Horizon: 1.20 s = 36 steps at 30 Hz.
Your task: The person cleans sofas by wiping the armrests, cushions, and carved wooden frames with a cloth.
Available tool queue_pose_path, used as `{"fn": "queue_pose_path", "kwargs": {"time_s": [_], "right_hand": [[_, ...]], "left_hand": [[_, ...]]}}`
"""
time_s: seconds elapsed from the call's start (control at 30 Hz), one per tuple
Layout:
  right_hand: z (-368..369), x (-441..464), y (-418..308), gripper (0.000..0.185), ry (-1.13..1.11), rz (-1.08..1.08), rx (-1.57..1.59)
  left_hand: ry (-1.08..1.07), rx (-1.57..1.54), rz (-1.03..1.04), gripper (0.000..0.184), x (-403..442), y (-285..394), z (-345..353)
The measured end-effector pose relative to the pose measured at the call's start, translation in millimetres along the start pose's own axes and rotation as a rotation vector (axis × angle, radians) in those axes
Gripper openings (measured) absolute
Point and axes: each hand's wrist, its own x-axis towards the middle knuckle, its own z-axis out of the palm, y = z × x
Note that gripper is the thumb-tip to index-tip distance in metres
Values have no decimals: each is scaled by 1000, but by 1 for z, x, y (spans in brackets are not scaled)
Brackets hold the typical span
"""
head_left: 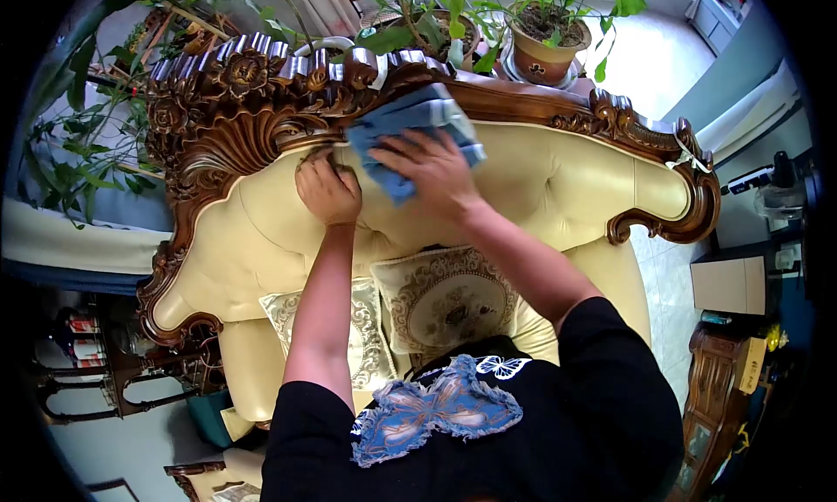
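My right hand (pixel 427 170) presses a folded blue cloth (pixel 384 136) with a pale edge against the top of a sofa back, its fingers spread over the fabric. The cloth lies across both the carved brown wood frame (pixel 514 106) and the cream tufted backrest (pixel 514 184). To the left, my left hand (pixel 329 186) rests at the upper edge of the backrest, just under the wood trim. Its fingers are curled in, and what they may hold is hidden.
Two patterned cushions, one brown (pixel 453 301) and one pale (pixel 362 336), lean on the sofa below my arms. Potted plants, one in a brown pot (pixel 540 57), stand behind the frame. A wooden cabinet (pixel 715 371) and a cardboard box (pixel 731 286) are at right.
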Motion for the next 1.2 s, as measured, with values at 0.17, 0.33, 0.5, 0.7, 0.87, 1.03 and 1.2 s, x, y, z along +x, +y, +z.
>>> {"fn": "queue_pose_path", "kwargs": {"time_s": [0.17,0.33,0.5,0.7,0.87,1.03,1.2], "right_hand": [[-43,-87,108,46,132,365,-110],[-36,-123,120,47,324,555,-175],[4,-60,18,44,190,391,-227],[-17,-74,46,47,103,107,-125],[-78,-168,157,63,-47,457,-446],[-167,-207,191,55,-105,678,-836],[-114,-195,193,52,239,759,-779]], "left_hand": [[67,47,134,33,7,4,-4],[29,48,125,34,3,1,-1],[45,69,141,37,5,3,-2],[49,78,140,35,4,3,-3],[86,70,178,34,7,3,-2],[45,99,174,34,4,5,-6],[28,124,158,35,1,2,-3]]}}
